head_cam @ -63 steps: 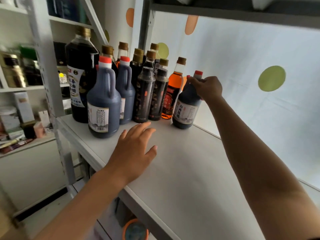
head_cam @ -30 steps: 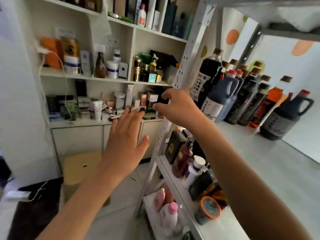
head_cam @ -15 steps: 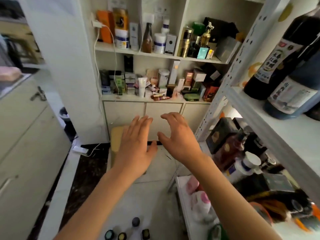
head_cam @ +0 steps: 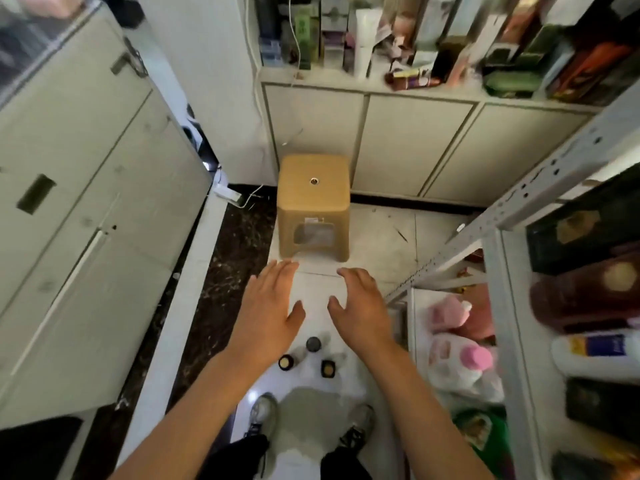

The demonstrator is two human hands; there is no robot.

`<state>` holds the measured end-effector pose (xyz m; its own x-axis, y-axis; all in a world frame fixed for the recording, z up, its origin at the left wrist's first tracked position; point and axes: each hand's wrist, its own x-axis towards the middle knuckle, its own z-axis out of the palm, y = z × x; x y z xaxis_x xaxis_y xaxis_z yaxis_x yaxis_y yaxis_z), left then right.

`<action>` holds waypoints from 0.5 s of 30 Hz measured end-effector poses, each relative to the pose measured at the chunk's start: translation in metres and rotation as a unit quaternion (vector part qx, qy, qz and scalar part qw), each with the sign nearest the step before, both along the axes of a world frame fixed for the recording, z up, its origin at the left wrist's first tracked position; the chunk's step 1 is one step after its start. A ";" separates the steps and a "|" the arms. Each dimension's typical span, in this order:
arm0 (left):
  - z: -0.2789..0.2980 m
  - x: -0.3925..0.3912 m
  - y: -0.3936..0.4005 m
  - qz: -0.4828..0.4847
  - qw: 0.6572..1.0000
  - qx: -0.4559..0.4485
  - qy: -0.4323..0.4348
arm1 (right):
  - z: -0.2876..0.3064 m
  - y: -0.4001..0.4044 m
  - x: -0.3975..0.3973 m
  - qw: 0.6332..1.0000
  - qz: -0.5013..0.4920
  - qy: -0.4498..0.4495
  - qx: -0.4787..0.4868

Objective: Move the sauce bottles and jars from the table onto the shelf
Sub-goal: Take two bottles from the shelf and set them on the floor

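Observation:
Three small bottles or jars stand on the white floor, seen from above: a grey cap (head_cam: 313, 344), a cream-topped one (head_cam: 286, 362) and a dark one with a yellow top (head_cam: 328, 368). My left hand (head_cam: 268, 313) hovers above them on the left, fingers straight and spread, holding nothing. My right hand (head_cam: 360, 311) hovers on the right, fingers loosely bent, empty. The white metal shelf (head_cam: 502, 216) rises at the right; its sauce bottles are out of view.
A tan plastic stool (head_cam: 313, 206) stands on the floor ahead of my hands. Grey cabinets (head_cam: 79, 202) line the left, low cupboards (head_cam: 398, 147) the back. The shelf's lower levels hold boxes, bottles and a bag with pink caps (head_cam: 460, 355). My shoes (head_cam: 263, 414) are below.
My right hand let go of the dark jug on the shelf. I turned left and looked down to the floor; both empty hands dropped over the small bottles there.

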<state>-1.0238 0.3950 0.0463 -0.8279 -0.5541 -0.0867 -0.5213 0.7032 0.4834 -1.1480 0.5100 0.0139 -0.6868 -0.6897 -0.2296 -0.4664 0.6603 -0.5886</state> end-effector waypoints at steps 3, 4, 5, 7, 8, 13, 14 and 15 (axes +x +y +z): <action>-0.058 0.008 -0.007 0.014 0.998 0.045 -0.047 | -0.057 -0.006 0.012 0.998 -0.001 -0.037 0.047; -0.081 0.010 -0.009 0.014 0.996 0.065 -0.057 | -0.078 -0.007 0.017 0.997 0.000 -0.050 0.059; -0.102 0.011 -0.010 0.018 0.994 0.083 -0.066 | -0.097 -0.008 0.022 0.995 0.002 -0.062 0.072; -0.143 0.008 -0.012 0.036 0.988 0.127 -0.075 | -0.132 -0.009 0.030 0.992 -0.002 -0.086 0.094; -0.164 0.003 -0.013 0.048 0.985 0.151 -0.069 | -0.152 -0.008 0.033 0.990 -0.017 -0.098 0.097; -0.288 -0.005 -0.014 0.028 0.976 0.190 -0.104 | -0.266 -0.003 0.048 0.978 -0.091 -0.130 0.134; -0.319 -0.002 -0.015 0.017 0.972 0.197 -0.127 | -0.291 0.000 0.051 0.974 -0.094 -0.141 0.149; -0.349 0.001 -0.017 0.008 0.966 0.204 -0.156 | -0.315 0.003 0.054 0.969 -0.097 -0.155 0.164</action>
